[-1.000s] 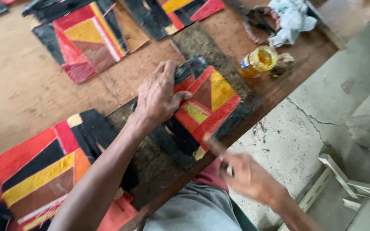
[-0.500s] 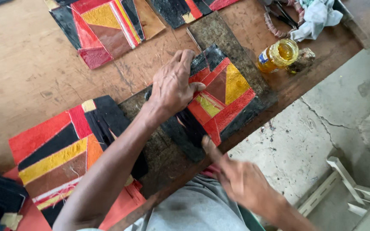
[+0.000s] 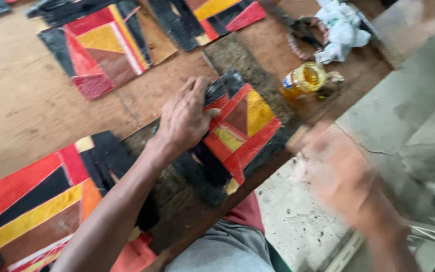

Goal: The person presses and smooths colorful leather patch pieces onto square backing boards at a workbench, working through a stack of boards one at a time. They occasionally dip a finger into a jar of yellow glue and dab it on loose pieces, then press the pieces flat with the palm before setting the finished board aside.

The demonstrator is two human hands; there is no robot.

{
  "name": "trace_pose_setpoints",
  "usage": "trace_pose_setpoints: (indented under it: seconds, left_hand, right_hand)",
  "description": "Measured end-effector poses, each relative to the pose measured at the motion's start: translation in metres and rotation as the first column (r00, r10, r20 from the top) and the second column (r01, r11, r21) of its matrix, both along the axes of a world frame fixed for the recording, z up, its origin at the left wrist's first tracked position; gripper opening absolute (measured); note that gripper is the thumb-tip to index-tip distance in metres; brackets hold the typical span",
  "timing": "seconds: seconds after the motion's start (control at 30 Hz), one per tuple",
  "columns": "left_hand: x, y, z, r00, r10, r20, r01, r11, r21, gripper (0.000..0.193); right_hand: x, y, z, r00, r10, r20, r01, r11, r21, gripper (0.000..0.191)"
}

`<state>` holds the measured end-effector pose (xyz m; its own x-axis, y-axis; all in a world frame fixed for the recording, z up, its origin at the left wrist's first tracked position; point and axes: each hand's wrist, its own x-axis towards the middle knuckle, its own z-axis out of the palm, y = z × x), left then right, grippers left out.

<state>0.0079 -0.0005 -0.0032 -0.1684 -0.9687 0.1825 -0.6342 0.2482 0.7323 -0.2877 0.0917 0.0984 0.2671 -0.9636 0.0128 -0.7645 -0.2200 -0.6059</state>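
Two hands show over a wooden tabletop (image 3: 21, 111). Left hand (image 3: 185, 121) lies flat, fingers spread, pressing down on a painted panel (image 3: 242, 133) of red, yellow and black shapes near the tabletop's front edge. Right hand (image 3: 338, 176) hangs off the edge at about four o'clock from the panel, too blurred to tell whether it is open or closed. At seven o'clock from the panel lies a second painted panel (image 3: 36, 201); at eleven o'clock, a third (image 3: 101, 48). At two o'clock a small bottle of yellow liquid (image 3: 303, 80) lies just beside a crumpled white cloth (image 3: 341, 30).
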Motion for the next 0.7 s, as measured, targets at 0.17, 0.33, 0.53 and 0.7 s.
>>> trace_pose_setpoints:
  seconds: [0.17, 0.33, 0.53, 0.7]
  left_hand:
    - [-0.002, 0.005, 0.014, 0.994, 0.012, 0.112, 0.0, 0.994, -0.107, 0.048]
    - [-0.035, -0.007, 0.016, 0.98, -0.031, 0.198, 0.078, 0.969, -0.235, 0.069]
    - [-0.115, -0.073, 0.006, 0.947, -0.309, -0.086, 0.293, 0.943, -0.159, 0.081]
    - [-0.15, -0.108, -0.007, 0.866, -0.429, -0.255, 0.445, 0.895, 0.006, 0.066]
  right_hand:
    - [-0.043, -0.103, 0.02, 0.897, 0.091, -0.433, -0.221, 0.94, -0.26, 0.065]
    - [-0.033, -0.161, 0.0, 0.808, 0.198, -0.555, -0.1, 0.974, 0.202, 0.056]
    - [-0.039, -0.19, -0.03, 0.85, 0.324, -0.416, -0.235, 0.939, 0.252, 0.099]
    - [-0.054, -0.171, -0.029, 0.821, 0.403, -0.405, -0.443, 0.896, -0.006, 0.054]
